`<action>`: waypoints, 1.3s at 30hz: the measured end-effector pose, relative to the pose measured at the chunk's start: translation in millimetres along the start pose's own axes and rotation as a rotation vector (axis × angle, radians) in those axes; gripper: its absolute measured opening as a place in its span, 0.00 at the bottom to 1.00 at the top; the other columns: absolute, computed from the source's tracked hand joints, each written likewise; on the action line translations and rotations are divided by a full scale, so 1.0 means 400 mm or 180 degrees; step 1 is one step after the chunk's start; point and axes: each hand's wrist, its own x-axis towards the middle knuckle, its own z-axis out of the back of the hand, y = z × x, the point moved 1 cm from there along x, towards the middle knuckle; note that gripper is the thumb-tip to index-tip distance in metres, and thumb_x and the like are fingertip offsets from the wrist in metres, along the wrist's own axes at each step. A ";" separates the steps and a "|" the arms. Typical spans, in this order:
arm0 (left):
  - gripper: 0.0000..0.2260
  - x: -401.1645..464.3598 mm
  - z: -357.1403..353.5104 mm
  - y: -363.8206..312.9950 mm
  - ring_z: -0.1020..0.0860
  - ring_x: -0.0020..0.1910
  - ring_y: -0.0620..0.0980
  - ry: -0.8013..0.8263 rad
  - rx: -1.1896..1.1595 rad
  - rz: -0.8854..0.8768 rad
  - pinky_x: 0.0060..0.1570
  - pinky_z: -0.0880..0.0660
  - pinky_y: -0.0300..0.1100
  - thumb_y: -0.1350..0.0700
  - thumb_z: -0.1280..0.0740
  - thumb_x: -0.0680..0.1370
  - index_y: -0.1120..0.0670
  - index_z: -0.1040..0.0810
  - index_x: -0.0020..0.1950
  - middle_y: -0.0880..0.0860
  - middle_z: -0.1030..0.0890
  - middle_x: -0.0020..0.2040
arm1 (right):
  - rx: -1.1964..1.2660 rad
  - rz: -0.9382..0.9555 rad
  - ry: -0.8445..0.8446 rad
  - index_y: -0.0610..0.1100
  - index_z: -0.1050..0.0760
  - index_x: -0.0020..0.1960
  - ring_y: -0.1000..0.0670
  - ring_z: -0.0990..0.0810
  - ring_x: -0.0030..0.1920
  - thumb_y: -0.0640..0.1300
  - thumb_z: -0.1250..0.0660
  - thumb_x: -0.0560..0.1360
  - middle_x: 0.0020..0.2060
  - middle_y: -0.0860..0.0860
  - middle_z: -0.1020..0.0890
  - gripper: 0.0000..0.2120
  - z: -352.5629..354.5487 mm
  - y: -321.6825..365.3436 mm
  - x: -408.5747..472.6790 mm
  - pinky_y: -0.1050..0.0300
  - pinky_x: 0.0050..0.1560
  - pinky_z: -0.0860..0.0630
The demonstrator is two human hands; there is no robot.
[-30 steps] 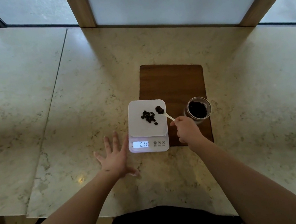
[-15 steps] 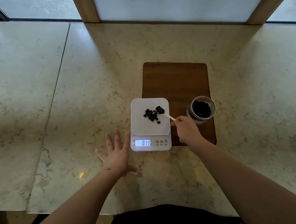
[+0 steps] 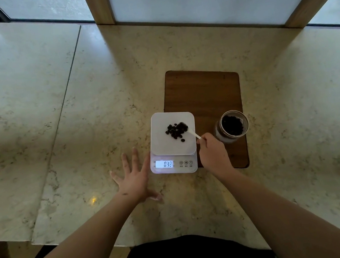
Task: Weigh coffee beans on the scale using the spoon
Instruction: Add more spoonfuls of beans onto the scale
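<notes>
A white digital scale [image 3: 162, 145] stands on the stone counter with a small heap of dark coffee beans [image 3: 175, 131] on its platform. Its lit display [image 3: 165, 164] shows digits. My right hand [image 3: 212, 154] grips the handle of a white spoon [image 3: 194, 134], whose bowl is tipped over the beans at the heap's right edge. My left hand [image 3: 133, 178] lies flat on the counter, fingers spread, its index finger beside the scale's left side. A glass jar [image 3: 232, 126] holding more beans stands just right of my right hand.
The jar rests on a dark wooden board [image 3: 202, 92] set into the counter, behind and right of the scale. A counter seam [image 3: 64, 103] runs diagonally on the left. Wooden window posts [image 3: 98, 4] rise at the back wall. The counter's front edge is near my body.
The spoon's bowl has moved left over the platform and tipped its beans onto the heap, which has grown. The display reading has gone up. My left hand has stayed put.
</notes>
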 end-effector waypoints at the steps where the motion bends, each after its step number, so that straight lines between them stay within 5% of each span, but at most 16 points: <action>1: 0.71 -0.001 0.000 0.000 0.84 0.69 0.61 -0.0003 -0.0001 0.0003 0.65 0.64 0.82 0.31 0.21 0.58 0.36 0.84 0.68 0.50 0.87 0.69 | -0.0068 0.0042 -0.0025 0.44 0.27 0.48 0.49 0.23 0.35 0.47 0.47 0.83 0.37 0.50 0.21 0.12 -0.001 -0.001 -0.002 0.53 0.32 0.31; 6: 0.70 -0.003 -0.001 -0.001 0.85 0.68 0.61 0.0008 -0.0007 -0.0024 0.64 0.65 0.81 0.31 0.21 0.59 0.37 0.82 0.71 0.50 0.87 0.69 | -0.0742 0.0434 -0.0167 0.46 0.33 0.44 0.53 0.28 0.29 0.49 0.47 0.84 0.32 0.52 0.25 0.12 0.002 0.007 -0.014 0.57 0.27 0.38; 12: 0.70 -0.003 0.000 -0.001 0.87 0.66 0.60 0.0003 -0.0007 -0.0035 0.64 0.66 0.81 0.31 0.21 0.59 0.36 0.83 0.69 0.49 0.89 0.67 | -0.1208 0.0706 -0.0157 0.45 0.34 0.47 0.46 0.22 0.33 0.48 0.48 0.84 0.35 0.49 0.22 0.10 0.004 0.024 -0.027 0.53 0.30 0.31; 20: 0.69 -0.008 0.003 -0.006 0.85 0.68 0.61 0.0009 0.0003 -0.0026 0.65 0.65 0.81 0.31 0.22 0.60 0.37 0.83 0.68 0.51 0.87 0.69 | -0.1503 0.0905 -0.0428 0.48 0.38 0.45 0.49 0.25 0.27 0.42 0.40 0.79 0.31 0.56 0.29 0.08 0.014 0.031 -0.037 0.56 0.25 0.34; 25: 0.69 -0.008 0.005 -0.004 0.85 0.68 0.61 0.0002 0.0002 -0.0042 0.66 0.64 0.81 0.31 0.22 0.60 0.37 0.83 0.69 0.51 0.86 0.70 | -0.0627 0.0838 -0.0595 0.48 0.35 0.46 0.57 0.30 0.23 0.48 0.46 0.83 0.28 0.56 0.27 0.07 0.009 0.014 -0.050 0.63 0.22 0.40; 28: 0.69 -0.007 0.003 -0.003 0.85 0.68 0.61 0.0002 0.0040 -0.0028 0.66 0.63 0.82 0.31 0.22 0.60 0.37 0.82 0.70 0.52 0.86 0.71 | 0.0051 0.0593 -0.0482 0.46 0.32 0.48 0.53 0.29 0.25 0.49 0.48 0.84 0.30 0.51 0.24 0.11 -0.012 -0.012 -0.076 0.55 0.24 0.34; 39: 0.69 0.002 0.001 -0.005 0.82 0.70 0.62 0.0026 0.0108 0.0051 0.67 0.61 0.82 0.30 0.22 0.61 0.39 0.80 0.73 0.52 0.84 0.72 | 0.0238 0.0456 -0.0302 0.49 0.31 0.47 0.57 0.29 0.27 0.48 0.49 0.84 0.29 0.52 0.26 0.12 -0.051 -0.083 -0.189 0.63 0.26 0.33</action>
